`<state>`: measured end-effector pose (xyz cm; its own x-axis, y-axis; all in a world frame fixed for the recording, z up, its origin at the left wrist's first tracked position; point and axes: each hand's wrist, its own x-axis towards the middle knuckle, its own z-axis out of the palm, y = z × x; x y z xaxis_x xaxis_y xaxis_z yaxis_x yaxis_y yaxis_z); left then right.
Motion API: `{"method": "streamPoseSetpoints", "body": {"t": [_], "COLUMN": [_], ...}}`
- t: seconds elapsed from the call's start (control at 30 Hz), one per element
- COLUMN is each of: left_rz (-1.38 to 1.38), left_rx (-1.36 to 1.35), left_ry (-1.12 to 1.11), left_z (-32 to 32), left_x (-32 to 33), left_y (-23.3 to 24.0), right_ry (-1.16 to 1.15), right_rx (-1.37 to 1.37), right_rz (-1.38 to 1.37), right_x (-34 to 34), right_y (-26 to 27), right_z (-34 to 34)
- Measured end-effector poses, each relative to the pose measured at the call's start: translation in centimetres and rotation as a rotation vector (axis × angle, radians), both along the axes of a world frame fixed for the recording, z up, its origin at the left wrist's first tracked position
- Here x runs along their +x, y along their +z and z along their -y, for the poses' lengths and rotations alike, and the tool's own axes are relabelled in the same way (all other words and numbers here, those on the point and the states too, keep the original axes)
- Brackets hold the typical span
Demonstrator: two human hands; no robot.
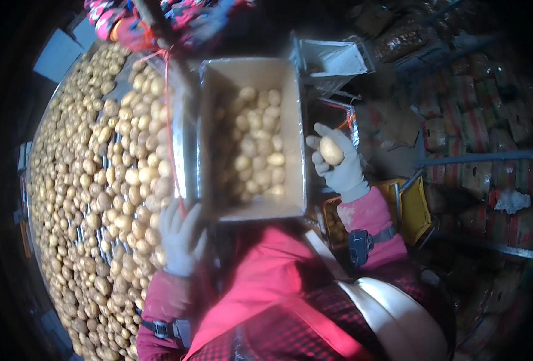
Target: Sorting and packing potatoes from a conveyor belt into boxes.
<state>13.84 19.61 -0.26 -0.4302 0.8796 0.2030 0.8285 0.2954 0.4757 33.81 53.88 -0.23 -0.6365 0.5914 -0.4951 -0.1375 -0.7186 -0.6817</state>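
Observation:
On my right hand (338, 164), in a pale glove, lies a potato (331, 150); the palm faces up and the fingers are loosely curled beside it. That hand is just right of a tall cardboard box (295, 135) with many potatoes (255, 119) at its bottom. My left hand (179, 237), also gloved, is at the box's lower left corner, by the metal edge of the sorting table (186, 153). Its fingers are apart and no potato shows in it. Loose potatoes (133, 176) cover the table on the left.
A red string (168, 113) hangs from a pole (151, 20) over the table edge. A white-lined container (334, 56) stands behind on the right. Yellow crates (413, 210) are beside my right arm. Printed cartons (474, 117) are stacked at the far right, behind metal rails (483, 158).

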Motion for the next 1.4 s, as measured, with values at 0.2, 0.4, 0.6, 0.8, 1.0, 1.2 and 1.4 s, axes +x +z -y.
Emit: {"method": "streamPoseSetpoints", "body": {"t": [0.2, 0.4, 0.6, 0.8, 1.0, 1.2, 1.4], "left_rz": [-0.011, 0.024, 0.033, -0.002, -0.009, 0.023, -0.076], "left_rx": [-0.032, -0.044, -0.023, -0.014, -0.067, -0.007, 0.102], "left_ry": [0.017, 0.012, 0.017, 0.02, 0.037, -0.027, 0.08], "left_z": [-0.2, 0.3, -0.3, -0.5, 0.3, -0.7, -0.7], "left_x": [-0.3, -0.1, -0.2, -0.1, -0.3, -0.4, -1.0], "left_y": [-0.4, -0.3, -0.2, -0.1, -0.1, 0.1, 0.6], "right_ry": [0.196, 0.338, 0.234, 0.429, 0.321, 0.363, 0.173], "right_rx": [0.472, 0.99, 0.146, 0.528, -0.04, 0.533, 0.501], "right_rz": [-0.034, -0.032, -0.125, -0.003, 0.041, 0.136, 0.21], "right_x": [-4.1, -7.5, -8.6, -7.2, -8.8, -8.0, -3.6], "right_y": [0.4, -2.2, -2.5, -3.0, 1.8, -2.3, 2.3], "right_z": [2.3, 1.9, 0.7, -0.5, 0.7, 2.1, -5.1]}}
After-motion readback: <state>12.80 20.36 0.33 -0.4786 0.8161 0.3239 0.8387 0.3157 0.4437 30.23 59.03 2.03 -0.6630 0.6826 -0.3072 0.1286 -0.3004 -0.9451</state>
